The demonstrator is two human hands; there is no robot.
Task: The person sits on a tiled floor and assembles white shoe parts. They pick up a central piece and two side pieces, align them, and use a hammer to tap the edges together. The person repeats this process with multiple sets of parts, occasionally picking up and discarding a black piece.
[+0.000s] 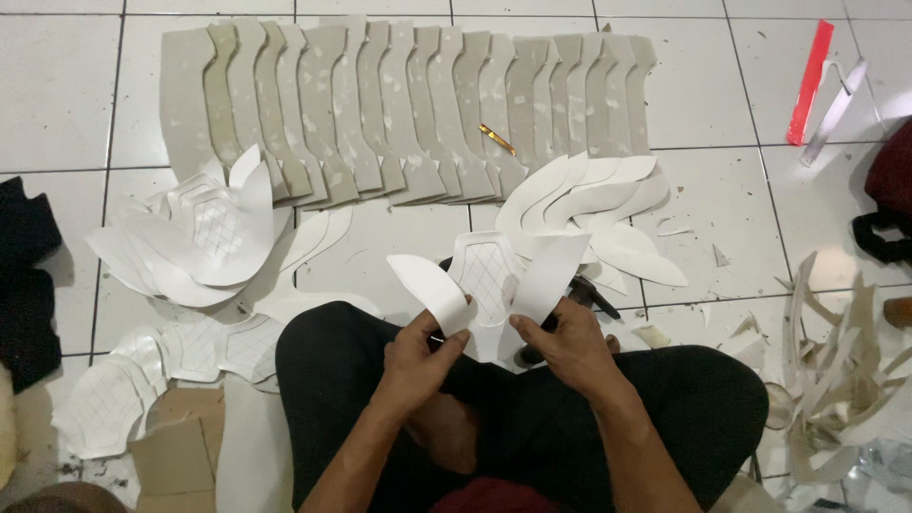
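Observation:
I sit cross-legged on a white tiled floor. My left hand [423,356] pinches a curved white foam wing piece [425,288]. My right hand [560,337] grips another white wing-shaped piece [549,274]. Between them sits a white shield-shaped piece with a diamond grid pattern [484,275], joined to or overlapped by both wings. All three are held together above my lap in black trousers [684,399].
A row of several overlapping beige cut shapes [399,104] lies ahead. White curved pieces pile at the right [608,204] and assembled white pieces at the left [204,233]. Offcuts [836,370] heap at the right. A red strip [810,81] lies far right. A dark tool [594,294] rests near my right hand.

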